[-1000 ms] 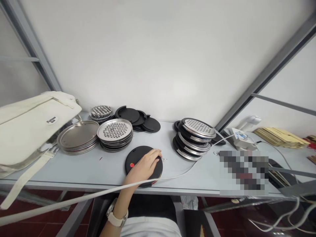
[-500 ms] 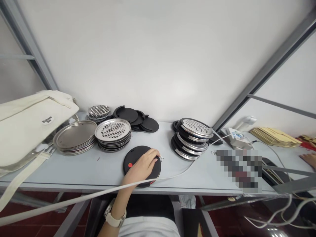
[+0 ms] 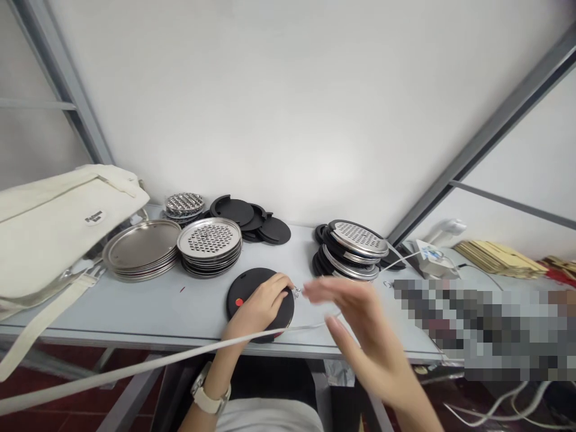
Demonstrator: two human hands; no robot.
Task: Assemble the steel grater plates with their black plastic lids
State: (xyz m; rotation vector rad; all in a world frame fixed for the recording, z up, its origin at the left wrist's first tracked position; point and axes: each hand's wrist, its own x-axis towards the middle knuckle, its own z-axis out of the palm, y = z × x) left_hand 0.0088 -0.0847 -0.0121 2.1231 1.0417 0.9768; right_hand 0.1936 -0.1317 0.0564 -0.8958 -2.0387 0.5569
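My left hand rests on a round black disc with an orange dot, near the table's front edge; its fingers curl over the disc's right side. Small shiny metal bits lie at those fingertips. Slightly blurred, my right hand hovers to the right of the disc, thumb apart from the fingers, holding nothing. Behind it stands a stack of black discs and metal grater plates. To the left are a stack of perforated plates and a stack of plain metal plates.
A white cable crosses in front of my left wrist. A cream bag sits at the left. Black holders and a small grater pile are at the back. Yellowish envelopes and a white device lie right.
My right hand has come into view from the lower right and moved near the disc. My left hand stays on the disc. The view has shifted slightly.
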